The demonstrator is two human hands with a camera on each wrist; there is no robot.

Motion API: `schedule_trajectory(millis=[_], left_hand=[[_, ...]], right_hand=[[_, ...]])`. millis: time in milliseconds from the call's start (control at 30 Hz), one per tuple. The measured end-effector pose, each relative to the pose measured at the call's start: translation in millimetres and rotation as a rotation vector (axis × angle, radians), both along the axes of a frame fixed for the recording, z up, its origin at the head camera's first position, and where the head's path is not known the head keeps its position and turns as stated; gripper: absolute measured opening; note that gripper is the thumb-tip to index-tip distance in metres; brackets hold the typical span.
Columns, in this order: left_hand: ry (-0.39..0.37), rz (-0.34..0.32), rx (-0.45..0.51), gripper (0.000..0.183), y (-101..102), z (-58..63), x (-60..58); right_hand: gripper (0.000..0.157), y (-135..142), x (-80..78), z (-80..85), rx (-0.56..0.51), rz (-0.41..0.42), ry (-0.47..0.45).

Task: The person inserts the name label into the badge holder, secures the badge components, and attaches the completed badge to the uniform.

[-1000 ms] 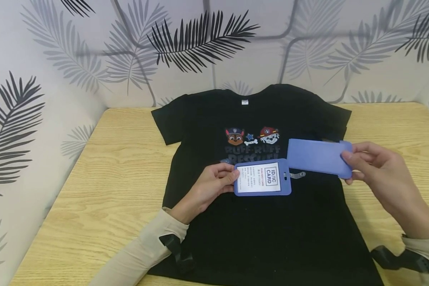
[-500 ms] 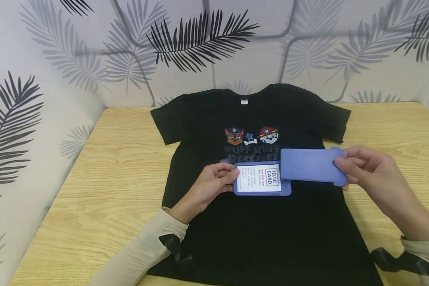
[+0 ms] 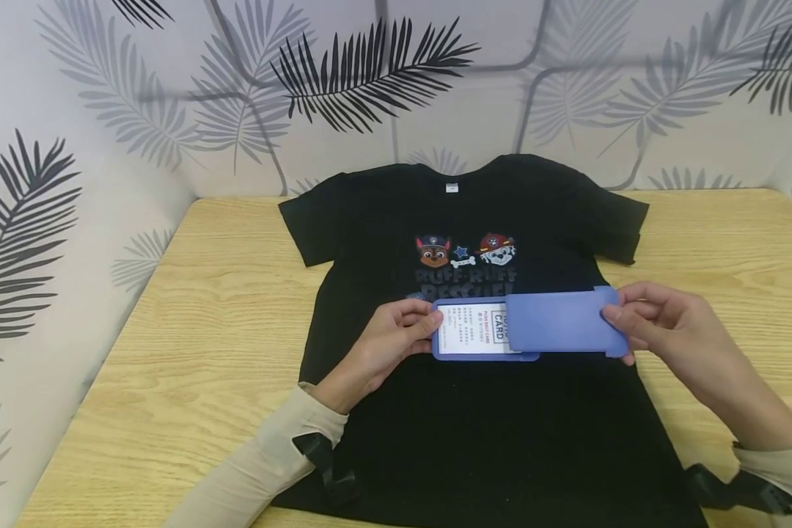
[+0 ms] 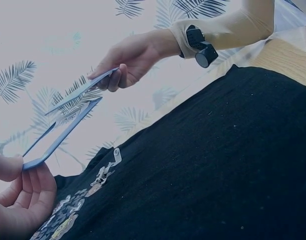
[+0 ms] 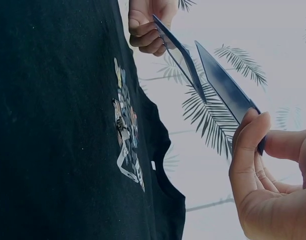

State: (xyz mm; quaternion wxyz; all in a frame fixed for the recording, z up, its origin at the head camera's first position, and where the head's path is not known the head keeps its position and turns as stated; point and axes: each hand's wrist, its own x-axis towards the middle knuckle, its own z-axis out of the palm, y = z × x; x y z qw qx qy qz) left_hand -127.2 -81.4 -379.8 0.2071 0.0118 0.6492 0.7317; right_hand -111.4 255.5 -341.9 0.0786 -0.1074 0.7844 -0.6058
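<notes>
My left hand (image 3: 405,331) pinches the left end of a blue ID card holder (image 3: 529,357), which has a white printed card (image 3: 465,330) in it. Between the thumb and fingers of my right hand (image 3: 663,323) is the holder's flat blue cover (image 3: 561,323). In the head view the cover overlaps the holder's right end and hides part of the card. Both wrist views show a gap between the cover (image 5: 222,82) and the holder frame (image 5: 180,52). Holder and cover are raised above a black T-shirt (image 3: 475,433). A clear strap with a metal clip (image 4: 103,172) lies on the shirt's print.
The T-shirt is spread flat on a wooden table (image 3: 191,323), its neck toward the back. Behind the table stands a wall covering (image 3: 343,147) with a leaf pattern. Black wrist mounts (image 3: 326,466) sit on both sleeves.
My right hand has brought the cover left and down, from beside the holder to overlapping its right end. My left hand and the holder have stayed almost still.
</notes>
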Motion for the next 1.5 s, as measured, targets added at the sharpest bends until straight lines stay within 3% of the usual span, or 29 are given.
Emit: schedule_trajectory(millis=[367,1167,1500], left_hand=[[0.007,0.023,0.068,0.027,-0.7,3.2,0.1],[0.023,0.009,0.061,0.025,-3.0,0.9,0.0],[0.028,0.007,0.052,0.026,-2.7,1.3,-0.4]], right_hand=[[0.008,-2.8,0.3,-0.5,0.060,0.001,0.027],[0.007,-4.0,-0.5,1.3,0.180,-0.045,0.048],[0.009,-2.2,-0.3,0.3,0.170,-0.055,0.033]])
